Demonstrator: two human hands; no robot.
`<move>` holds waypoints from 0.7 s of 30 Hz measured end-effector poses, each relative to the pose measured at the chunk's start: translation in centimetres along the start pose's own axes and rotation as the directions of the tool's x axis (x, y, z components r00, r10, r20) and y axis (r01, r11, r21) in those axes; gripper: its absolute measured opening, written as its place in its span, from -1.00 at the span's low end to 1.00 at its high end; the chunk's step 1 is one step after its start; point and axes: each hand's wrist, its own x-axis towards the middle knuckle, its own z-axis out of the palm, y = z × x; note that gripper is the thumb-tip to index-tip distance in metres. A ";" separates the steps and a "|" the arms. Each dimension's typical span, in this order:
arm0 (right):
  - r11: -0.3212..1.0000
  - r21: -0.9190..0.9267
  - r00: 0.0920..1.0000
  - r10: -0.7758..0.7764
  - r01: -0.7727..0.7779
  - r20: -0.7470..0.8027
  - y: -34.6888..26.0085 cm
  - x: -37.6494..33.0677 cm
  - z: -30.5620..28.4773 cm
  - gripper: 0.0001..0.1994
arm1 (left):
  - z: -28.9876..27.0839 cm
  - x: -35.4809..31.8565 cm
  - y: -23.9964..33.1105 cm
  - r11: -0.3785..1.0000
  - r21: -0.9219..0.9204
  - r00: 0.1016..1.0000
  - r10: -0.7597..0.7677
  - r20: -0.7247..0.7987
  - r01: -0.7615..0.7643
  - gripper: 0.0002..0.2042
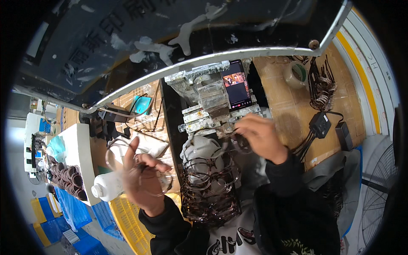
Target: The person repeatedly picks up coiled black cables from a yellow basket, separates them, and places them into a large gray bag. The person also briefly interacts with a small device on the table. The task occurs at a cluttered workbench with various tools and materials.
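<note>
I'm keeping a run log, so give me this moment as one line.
left hand: holds glasses | right hand: by fixture, blurred, grip unclear | frame pile: below fixture in view | phone: lit

The person wears a black long-sleeved jacket (276, 212), its plain sleeves (285, 175) reaching the wrists and leaving the hands (262, 138) bare. A sprig of pale green leaves (297, 245) marks its lower right front. Between its sides shows a light grey shirt (221, 231) with bold black lettering (229, 247).
</note>
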 end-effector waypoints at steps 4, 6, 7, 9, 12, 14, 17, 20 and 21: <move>0.991 0.122 0.952 -0.007 0.047 -0.307 0.6 1.9 -2.8 -0.86 | -0.8 -0.4 0.8 0.988 0.112 0.991 0.116 -0.061 -0.109 -0.43; 0.987 0.147 0.894 0.003 0.070 -0.449 1.4 3.6 -1.9 -0.82 | -0.6 -0.6 0.5 0.965 0.255 0.986 0.095 -0.137 -0.058 -0.43; 0.962 0.244 0.874 0.011 0.123 -0.485 1.9 4.8 -0.7 -0.80 | -0.5 -0.7 0.3 0.957 0.286 0.980 0.097 -0.175 -0.044 -0.44; 0.854 0.465 0.854 0.050 0.232 -0.517 2.9 6.9 1.8 -0.75 | -0.2 -0.8 -0.1 0.911 0.411 0.994 0.079 -0.081 -0.038 -0.46; 0.792 0.574 0.894 0.083 0.209 -0.439 4.2 8.6 3.3 -0.73 | 0.0 -0.9 -0.6 0.912 0.408 0.998 0.056 0.004 -0.052 -0.48; 0.791 0.567 0.890 0.067 0.227 -0.450 4.7 8.8 3.8 -0.74 | 0.0 -1.0 -0.8 0.900 0.432 0.998 0.060 0.003 -0.056 -0.50; 0.811 0.522 0.866 0.039 0.264 -0.499 5.3 8.6 4.2 -0.78 | -0.2 -0.8 -1.3 0.886 0.464 0.998 0.041 -0.046 -0.015 -0.50; 0.847 0.429 0.811 -0.006 0.315 -0.584 5.9 8.8 4.7 -0.82 | -0.2 -0.2 -1.8 0.893 0.447 0.999 -0.031 -0.042 0.046 -0.36; 0.799 0.505 0.817 0.031 0.326 -0.576 6.1 8.9 4.8 -0.83 | -0.2 0.0 -1.9 0.896 0.436 0.997 -0.060 -0.058 0.079 -0.28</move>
